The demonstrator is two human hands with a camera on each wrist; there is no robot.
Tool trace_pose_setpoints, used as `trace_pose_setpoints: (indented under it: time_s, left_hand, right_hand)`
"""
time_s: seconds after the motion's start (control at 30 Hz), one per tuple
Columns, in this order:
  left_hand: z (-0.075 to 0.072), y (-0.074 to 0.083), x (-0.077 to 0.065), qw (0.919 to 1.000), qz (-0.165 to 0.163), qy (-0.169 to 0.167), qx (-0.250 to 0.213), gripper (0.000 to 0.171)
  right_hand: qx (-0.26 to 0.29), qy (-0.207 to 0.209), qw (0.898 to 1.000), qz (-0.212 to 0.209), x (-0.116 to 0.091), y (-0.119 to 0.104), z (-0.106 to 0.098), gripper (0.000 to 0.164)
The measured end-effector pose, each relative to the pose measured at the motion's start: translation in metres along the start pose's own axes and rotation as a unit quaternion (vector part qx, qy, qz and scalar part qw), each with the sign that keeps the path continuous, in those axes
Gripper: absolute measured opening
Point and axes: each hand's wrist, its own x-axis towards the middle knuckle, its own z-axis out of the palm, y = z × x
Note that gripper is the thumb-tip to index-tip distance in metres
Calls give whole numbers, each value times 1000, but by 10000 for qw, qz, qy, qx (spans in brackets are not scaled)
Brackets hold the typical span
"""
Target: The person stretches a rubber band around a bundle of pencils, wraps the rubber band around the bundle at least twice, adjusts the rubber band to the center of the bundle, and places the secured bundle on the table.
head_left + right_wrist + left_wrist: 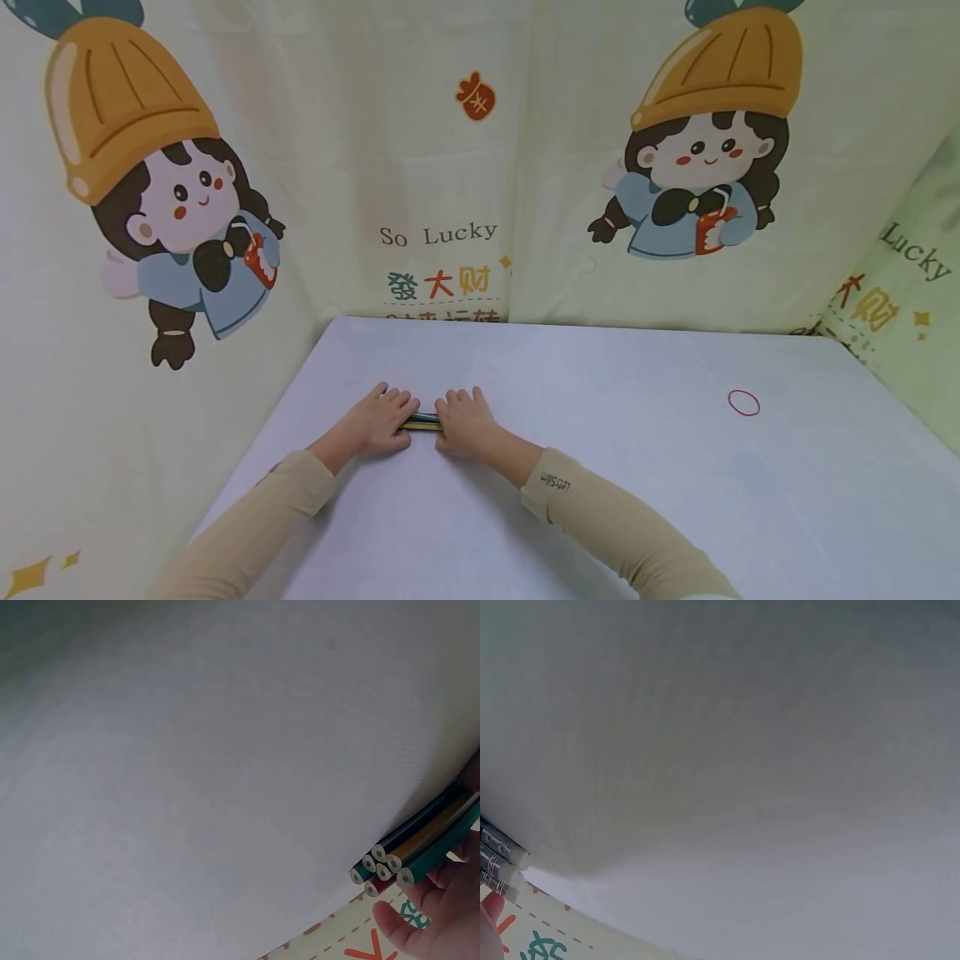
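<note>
A bundle of several pencils (423,422) lies sideways over the table, with a short stretch showing between the two hands. The left hand (381,421) grips its left part and the right hand (467,423) its right part, thumbs on the near side. In the right wrist view, flat cut ends of green, dark, yellow and red pencils (427,838) stick out unevenly past the fingers. The left wrist view catches pale tips and dark printed barrels of the pencils (499,851) at its edge; most of the left hand is out of that view.
A thin red ring like a rubber band (744,403) lies on the white table (637,433) to the right. Behind the table's far edge hangs a cream curtain (555,208) printed with cartoon figures and lettering; more of it runs along the left side.
</note>
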Motion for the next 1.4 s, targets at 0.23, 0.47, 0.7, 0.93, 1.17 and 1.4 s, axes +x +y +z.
trace_pose_setpoints:
  time_s: [0.23,0.47,0.7,0.93,1.17,1.4]
  left_hand:
    - [-1,4,-1,9997,66,215,88,39]
    - [-3,9,-1,9998,-31,-18,217,40]
    - [-4,11,-1,9997,-112,-51,211,41]
    - [-1,13,-1,9994,-108,132,285,38]
    - [-3,16,-4,9989,-111,257,382,36]
    - [-3,17,-4,9977,-135,511,435,29]
  right_hand:
    - [-18,85,10000,-36,-1,-2,0,48]
    - [-10,35,10000,44,0,-6,2,44]
    - [2,-84,10000,8,0,-8,1,39]
    - [-14,-125,9999,-46,-3,-9,-2,38]
    - [88,-56,9999,-44,-5,-9,0,35]
    - [65,216,9997,-48,-6,-8,1,28]
